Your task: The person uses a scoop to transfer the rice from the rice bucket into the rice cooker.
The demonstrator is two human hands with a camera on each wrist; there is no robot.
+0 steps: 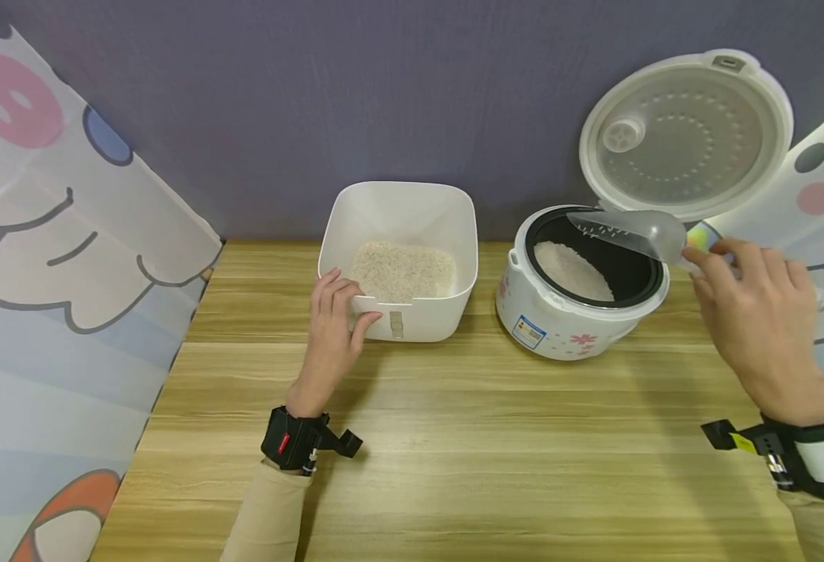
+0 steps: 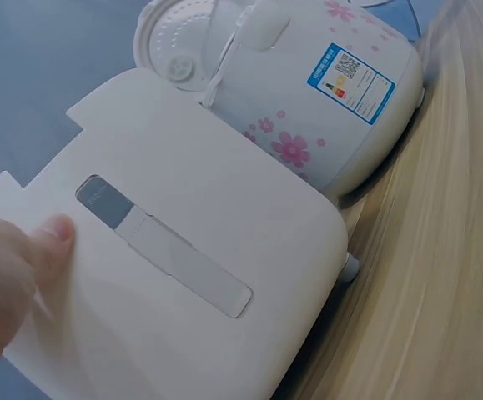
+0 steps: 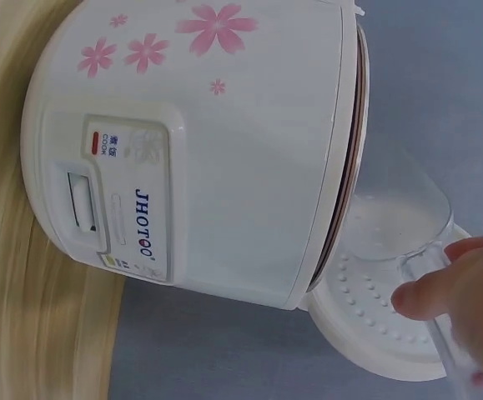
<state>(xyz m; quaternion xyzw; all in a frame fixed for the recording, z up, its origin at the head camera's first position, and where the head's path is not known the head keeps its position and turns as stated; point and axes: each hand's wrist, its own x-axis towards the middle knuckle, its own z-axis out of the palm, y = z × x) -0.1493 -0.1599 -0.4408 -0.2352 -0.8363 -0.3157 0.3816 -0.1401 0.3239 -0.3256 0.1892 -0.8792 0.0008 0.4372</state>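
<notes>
My right hand [image 1: 759, 320] grips the handle of a clear plastic scoop [image 1: 654, 232], which is tilted over the dark inner pot of the rice cooker [image 1: 573, 336]. A few grains cling inside the scoop, and white rice [image 1: 572, 270] lies heaped at the pot's left side. On the left stands a white rice bin [image 1: 422, 318] with rice [image 1: 403, 271] across its bottom. My left hand [image 1: 332, 320] holds the bin's front left rim, thumb outside against the front wall. In the left wrist view that thumb [image 2: 56, 237] shows beside a clear window strip [image 2: 183, 258].
The cooker's round lid [image 1: 689, 136] stands raised behind the pot. A wood-grain table [image 1: 454, 453] carries both containers, with a grey-purple backdrop [image 1: 300, 101] behind it. Cartoon-printed sheets [image 1: 82, 257] hang at the left and right sides.
</notes>
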